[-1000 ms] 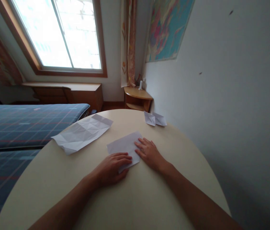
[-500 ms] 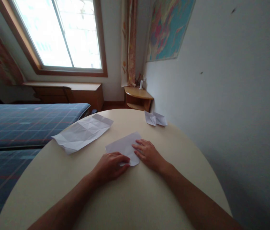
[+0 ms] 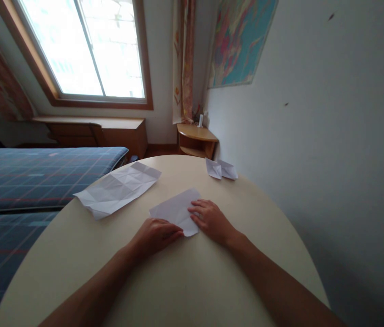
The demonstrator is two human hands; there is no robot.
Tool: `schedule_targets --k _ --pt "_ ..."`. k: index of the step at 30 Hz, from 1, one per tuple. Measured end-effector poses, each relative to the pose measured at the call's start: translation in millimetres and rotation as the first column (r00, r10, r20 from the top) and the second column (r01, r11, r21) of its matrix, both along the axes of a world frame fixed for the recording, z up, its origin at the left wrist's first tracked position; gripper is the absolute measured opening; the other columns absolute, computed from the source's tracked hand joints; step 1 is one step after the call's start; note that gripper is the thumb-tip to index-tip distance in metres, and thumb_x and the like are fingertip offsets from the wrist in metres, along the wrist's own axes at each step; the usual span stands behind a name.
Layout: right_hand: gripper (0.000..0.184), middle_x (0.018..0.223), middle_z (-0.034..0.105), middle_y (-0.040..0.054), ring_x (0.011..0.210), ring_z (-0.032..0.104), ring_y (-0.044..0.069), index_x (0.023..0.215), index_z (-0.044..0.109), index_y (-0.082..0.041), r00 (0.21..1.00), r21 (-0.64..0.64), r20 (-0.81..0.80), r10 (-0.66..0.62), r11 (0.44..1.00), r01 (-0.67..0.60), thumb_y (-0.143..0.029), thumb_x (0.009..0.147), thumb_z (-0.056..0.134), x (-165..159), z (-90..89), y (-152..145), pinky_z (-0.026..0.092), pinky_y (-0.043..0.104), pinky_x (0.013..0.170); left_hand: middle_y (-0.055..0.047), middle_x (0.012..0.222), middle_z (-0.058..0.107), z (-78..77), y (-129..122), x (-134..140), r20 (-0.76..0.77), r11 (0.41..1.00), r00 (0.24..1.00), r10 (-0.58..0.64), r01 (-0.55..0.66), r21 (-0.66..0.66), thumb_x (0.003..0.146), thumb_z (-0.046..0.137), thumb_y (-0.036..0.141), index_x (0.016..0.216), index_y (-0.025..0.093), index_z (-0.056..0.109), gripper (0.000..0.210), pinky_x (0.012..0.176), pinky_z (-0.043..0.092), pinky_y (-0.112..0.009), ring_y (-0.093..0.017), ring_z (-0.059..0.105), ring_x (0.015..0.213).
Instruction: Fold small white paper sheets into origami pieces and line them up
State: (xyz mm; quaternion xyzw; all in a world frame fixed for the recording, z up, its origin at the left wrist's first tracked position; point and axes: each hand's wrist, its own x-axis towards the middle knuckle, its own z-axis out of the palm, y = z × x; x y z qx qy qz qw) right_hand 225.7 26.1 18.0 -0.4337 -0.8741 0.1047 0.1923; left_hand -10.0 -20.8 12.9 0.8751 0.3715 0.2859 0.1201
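A folded white sheet of paper lies on the round cream table between my hands. My left hand is closed at its near-left edge, thumb and fingers together on the paper's border. From the right, my right hand rests on the sheet with its fingers stretched out over the right side. Part of the near edge is hidden under my left fingers.
A larger creased paper sheet lies at the table's left edge. A small folded paper piece stands at the far right, near the white wall. A bed with a plaid mattress borders the left side.
My left thumb and fingers have drawn together at the paper's near edge, the hand shifting slightly left. My right hand has barely moved, and the paper stays in place.
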Motion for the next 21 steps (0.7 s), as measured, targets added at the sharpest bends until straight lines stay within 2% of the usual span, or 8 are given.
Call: schedule_targets --k 4,8,16,21 --pt "0.026 0.125 0.069 0.0070 0.119 0.059 0.020 0.111 0.073 -0.020 0.991 -0.005 -0.086 0.098 0.995 -0.099 -0.028 0.093 0.057 -2.2 2.0 -2.1 0.042 0.033 0.107 -0.002 0.073 0.077 -2.3 1.4 -0.7 0.025 0.991 0.990 0.135 -0.135 -0.026 0.096 0.055 0.037 0.089 0.023 0.076 0.026 0.059 0.048 -0.020 -0.013 0.070 0.060" --pt "0.024 0.120 0.071 0.0062 0.116 0.061 0.019 0.103 0.075 -0.021 0.980 -0.034 -0.132 0.148 0.988 -0.154 -0.032 0.095 0.055 -3.2 4.0 -4.4 0.044 0.031 0.105 0.001 0.076 0.077 -3.4 3.1 -0.9 0.062 0.974 0.973 0.223 -0.220 -0.053 0.096 0.054 0.036 0.105 0.025 0.070 0.022 0.059 0.049 -0.020 -0.013 0.070 0.061" --pt "0.022 0.113 0.074 0.0063 0.109 0.064 0.021 0.093 0.077 -0.022 0.960 -0.054 -0.198 0.196 0.976 -0.211 -0.031 0.094 0.057 -1.6 2.7 -0.9 0.047 0.036 0.100 -0.001 0.104 0.076 -7.5 5.6 -3.2 0.137 0.960 0.950 0.279 -0.279 -0.018 0.098 0.050 0.035 0.121 0.026 0.058 0.026 0.070 0.055 -0.024 -0.014 0.072 0.076" --pt "0.013 0.111 0.073 0.0073 0.107 0.064 0.022 0.092 0.076 -0.022 0.938 -0.049 -0.231 0.260 0.959 -0.278 -0.029 0.089 0.065 -1.0 4.3 -2.0 0.048 0.036 0.099 -0.003 0.124 0.068 -8.8 7.2 -2.9 0.052 0.933 0.932 0.359 -0.360 0.011 0.096 0.051 0.032 0.128 0.029 0.052 0.031 0.077 0.057 -0.029 -0.017 0.071 0.090"
